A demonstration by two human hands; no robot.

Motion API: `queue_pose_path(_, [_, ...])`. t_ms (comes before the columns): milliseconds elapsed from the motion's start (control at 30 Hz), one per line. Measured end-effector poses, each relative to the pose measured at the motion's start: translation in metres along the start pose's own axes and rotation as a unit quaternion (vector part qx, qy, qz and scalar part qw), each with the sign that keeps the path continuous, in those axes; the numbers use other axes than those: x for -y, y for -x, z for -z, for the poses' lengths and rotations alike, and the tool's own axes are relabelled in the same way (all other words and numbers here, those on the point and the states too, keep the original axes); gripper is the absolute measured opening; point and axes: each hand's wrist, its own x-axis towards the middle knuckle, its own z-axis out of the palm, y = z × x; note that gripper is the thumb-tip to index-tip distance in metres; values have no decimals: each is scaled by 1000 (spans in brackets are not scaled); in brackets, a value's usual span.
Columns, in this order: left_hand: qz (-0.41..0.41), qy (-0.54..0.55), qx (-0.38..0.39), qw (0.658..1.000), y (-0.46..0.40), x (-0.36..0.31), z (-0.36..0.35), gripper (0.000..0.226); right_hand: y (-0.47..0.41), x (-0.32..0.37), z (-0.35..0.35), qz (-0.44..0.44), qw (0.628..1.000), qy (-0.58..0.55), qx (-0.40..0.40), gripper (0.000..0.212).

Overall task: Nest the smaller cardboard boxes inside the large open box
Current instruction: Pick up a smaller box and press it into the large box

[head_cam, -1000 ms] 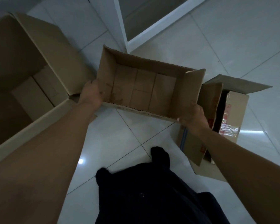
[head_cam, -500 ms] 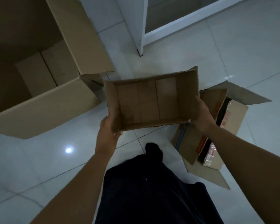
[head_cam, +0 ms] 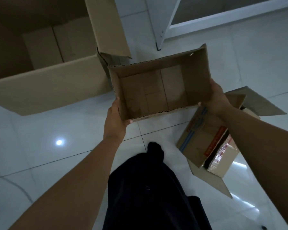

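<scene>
I hold a small open cardboard box (head_cam: 158, 90) in the air, its opening facing me and nothing inside. My left hand (head_cam: 115, 120) grips its near left corner. My right hand (head_cam: 216, 98) grips its right wall. The large open box (head_cam: 45, 87) stands on the floor at the upper left, its flaps spread and its inside dark. The held box hangs just right of the large box's near right corner. Another small box (head_cam: 204, 143) with printed sides and open flaps lies on the floor at the right, partly under my right forearm.
White glossy floor tiles (head_cam: 40, 146) spread below. A white door frame (head_cam: 161, 30) stands at the top centre. My dark trouser leg and foot (head_cam: 155, 180) fill the bottom middle.
The small box has turned level and come away from the large box toward me. My left hand shifted from its left side to its near left corner. The view swung left.
</scene>
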Motion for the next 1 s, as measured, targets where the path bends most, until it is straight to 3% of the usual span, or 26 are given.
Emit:
queue_pose_path(233, [29, -13, 26, 999, 11, -7, 4, 92, 22, -1, -11, -32, 998, 38, -36, 72])
queue_pose_path(433, [44, -11, -21, 999, 61, -6, -24, 81, 64, -21, 8, 8, 999, 2, -33, 54])
queue_pose_path(567, [108, 9, 33, 994, 108, -8, -67, 76, 81, -58, 31, 17, 997, -6, -81, 40])
queue_pose_path(700, [119, 0, 97, 988, 140, -25, -115, 60, 81, -99, 58, -17, 989, 7, -144, 29])
queue_pose_path(867, [168, 10, 197, 966, 166, -54, -177, 60, 64, -139, 104, -30, 982, 97, -160, 45])
queue_pose_path(1000, [238, 71, 230, 941, 163, -68, -207, 74, 35, -160, 129, -18, 976, 188, -111, 59])
